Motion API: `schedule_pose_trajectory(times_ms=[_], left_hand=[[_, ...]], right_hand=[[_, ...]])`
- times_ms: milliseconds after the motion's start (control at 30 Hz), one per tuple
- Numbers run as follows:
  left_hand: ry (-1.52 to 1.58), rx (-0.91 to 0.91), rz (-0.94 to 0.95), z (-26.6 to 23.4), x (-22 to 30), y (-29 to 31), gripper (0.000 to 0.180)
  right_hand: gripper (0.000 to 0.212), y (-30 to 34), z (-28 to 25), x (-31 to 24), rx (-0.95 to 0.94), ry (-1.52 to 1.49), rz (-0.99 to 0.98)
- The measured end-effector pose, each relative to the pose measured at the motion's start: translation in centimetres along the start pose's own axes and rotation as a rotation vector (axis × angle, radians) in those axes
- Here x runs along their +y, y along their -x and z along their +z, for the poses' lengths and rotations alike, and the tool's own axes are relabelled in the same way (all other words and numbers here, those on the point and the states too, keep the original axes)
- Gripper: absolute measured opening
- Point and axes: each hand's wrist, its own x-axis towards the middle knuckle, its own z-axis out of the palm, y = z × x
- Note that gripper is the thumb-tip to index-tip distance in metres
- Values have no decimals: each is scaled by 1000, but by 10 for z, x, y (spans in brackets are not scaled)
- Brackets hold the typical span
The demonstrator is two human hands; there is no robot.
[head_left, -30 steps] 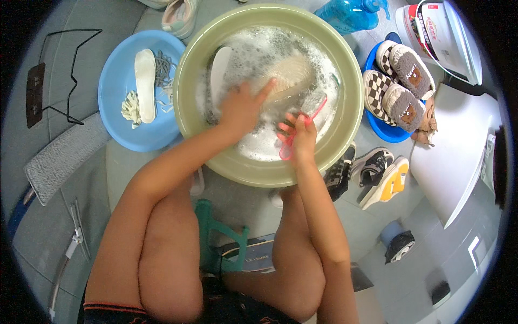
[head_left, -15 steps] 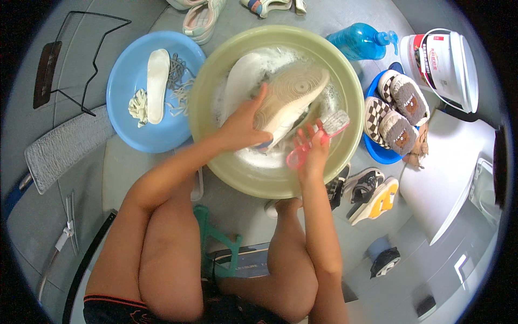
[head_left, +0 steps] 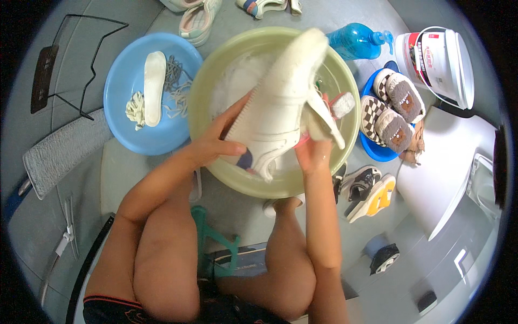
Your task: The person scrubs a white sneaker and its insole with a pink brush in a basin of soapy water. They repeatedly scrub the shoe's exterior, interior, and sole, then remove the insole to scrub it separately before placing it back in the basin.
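The white shoe [head_left: 275, 113] has just been raised and turned: half a second ago its sole faced up, low in the green basin [head_left: 198, 105]; now its side and upper show, with the toe reaching past the basin's far rim in this view. For the scrubbing in hand, this seems to bring the upper, the tongue and the opening within the brush's reach, while the sole faces away to the left.

The left hand [head_left: 218, 143] holds the heel end above the left half of the basin, its fingers spread along the sole edge and the thumb pressed nearer the heel. In the right half, the right hand [head_left: 315, 154] has its fingers curled round the pink handle of the brush [head_left: 341, 105] — partly hidden behind the tongue.

The brush head sits close to the basin's right wall, so sideways room looks tight there. The right wrist is over the near rim. More room lies over the foam left of the shoe, though a pale shape [head_left: 234, 83] is there — too blurred to name. Just outside the basin, a blue pump bottle [head_left: 353, 41] stands near the far right rim and a light-blue tub [head_left: 124, 62] lies close to the left rim.
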Motion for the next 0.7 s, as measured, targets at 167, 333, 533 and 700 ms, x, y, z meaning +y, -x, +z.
schedule_pose_trajectory(times_ms=[167,333,533,700], left_hand=[[339,57,-184,-9,-14,11,94],[383,58,-135,-4,-10,7,82],[482,151,-185,-4,-25,-2,65],[159,71,-256,-34,-73,9,69]], right_hand=[[50,9,24,-3,-81,91,-38],[56,23,37,-16,-135,116,-6],[60,24,30,-20,-32,107,-32],[58,15,26,-9,-14,241,-240]])
